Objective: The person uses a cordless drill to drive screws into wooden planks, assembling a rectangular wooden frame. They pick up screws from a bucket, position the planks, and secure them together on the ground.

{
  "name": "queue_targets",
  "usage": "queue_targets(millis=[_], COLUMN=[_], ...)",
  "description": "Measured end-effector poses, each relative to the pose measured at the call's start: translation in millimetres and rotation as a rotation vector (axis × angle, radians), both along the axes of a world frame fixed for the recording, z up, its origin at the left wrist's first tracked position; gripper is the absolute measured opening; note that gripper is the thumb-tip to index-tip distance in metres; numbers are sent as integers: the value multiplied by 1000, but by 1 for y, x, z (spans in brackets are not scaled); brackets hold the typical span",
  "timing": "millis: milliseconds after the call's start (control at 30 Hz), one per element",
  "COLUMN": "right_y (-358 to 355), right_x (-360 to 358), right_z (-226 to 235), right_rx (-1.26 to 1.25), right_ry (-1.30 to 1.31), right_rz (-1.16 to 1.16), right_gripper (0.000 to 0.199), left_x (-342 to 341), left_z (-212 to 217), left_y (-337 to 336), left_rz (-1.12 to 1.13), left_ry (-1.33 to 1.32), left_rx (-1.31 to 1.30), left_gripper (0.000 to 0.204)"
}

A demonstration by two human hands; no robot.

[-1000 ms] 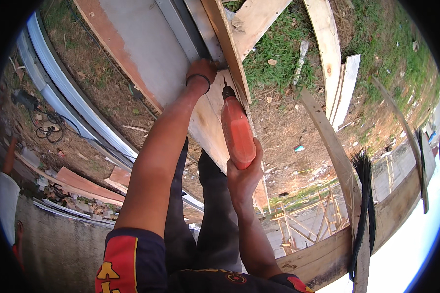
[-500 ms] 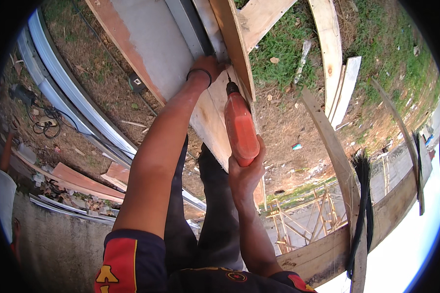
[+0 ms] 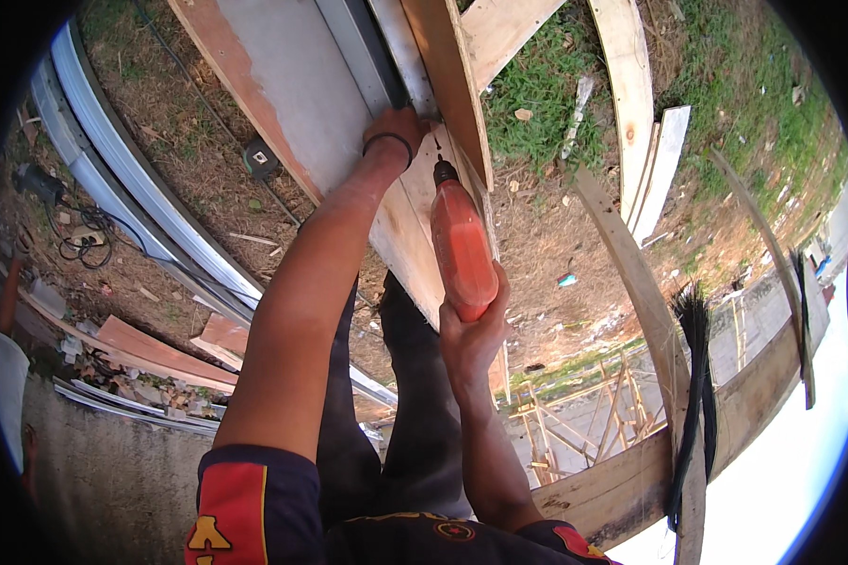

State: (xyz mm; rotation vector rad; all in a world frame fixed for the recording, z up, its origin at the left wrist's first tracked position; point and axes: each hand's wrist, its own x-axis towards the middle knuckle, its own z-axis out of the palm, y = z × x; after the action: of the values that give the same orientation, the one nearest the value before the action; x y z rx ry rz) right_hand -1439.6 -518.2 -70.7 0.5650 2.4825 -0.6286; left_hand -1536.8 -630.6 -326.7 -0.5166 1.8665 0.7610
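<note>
My right hand (image 3: pixel 476 334) is wrapped round the handle of a red power drill (image 3: pixel 466 250). The drill's dark chuck and thin bit point away from me, toward a wooden board (image 3: pixel 410 231). A small dark spot or screw shows at the bit's tip; which one, I cannot tell. Just left of the tip, my left hand (image 3: pixel 396 127) is closed over the near end of a grey metal channel (image 3: pixel 353 47). Its fingertips are partly hidden. The channel lies along a grey-coated panel (image 3: pixel 287 85), beside an upright plywood strip (image 3: pixel 454 85).
A tape measure (image 3: pixel 260 158) lies left of the panel. Long metal profiles (image 3: pixel 146 179) and a corded tool (image 3: pixel 40 184) are farther left. Timber planks (image 3: pixel 631 104) lie on grass at right, near a wooden rail (image 3: pixel 575 499) with dark strands (image 3: pixel 695 377). Another person's sleeve (image 3: pixel 8 395) shows far left.
The drill has shifted very slightly left, and a small dark spot or screw now shows more clearly at its tip. Both hands keep nearly the same position.
</note>
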Motion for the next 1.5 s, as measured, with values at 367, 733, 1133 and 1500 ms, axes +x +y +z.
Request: queue_targets(millis=[367, 733, 1133, 1500], right_y=[-1, 2, 6, 3], right_x=[2, 11, 11, 4], right_z=[8, 10, 9, -1], right_rx=[9, -37, -37, -9], right_ry=[-32, 2, -8, 26], right_rz=[-36, -155, -80, -71], right_gripper=[70, 69, 70, 67], left_x=[1, 41, 52, 35], left_z=[-10, -7, 7, 18], left_y=[32, 43, 55, 58], left_rz=[377, 1476, 1790, 1767], left_ry=[-351, -686, -511, -458], left_rx=[88, 467, 601, 452], left_gripper=[41, 4, 7, 14])
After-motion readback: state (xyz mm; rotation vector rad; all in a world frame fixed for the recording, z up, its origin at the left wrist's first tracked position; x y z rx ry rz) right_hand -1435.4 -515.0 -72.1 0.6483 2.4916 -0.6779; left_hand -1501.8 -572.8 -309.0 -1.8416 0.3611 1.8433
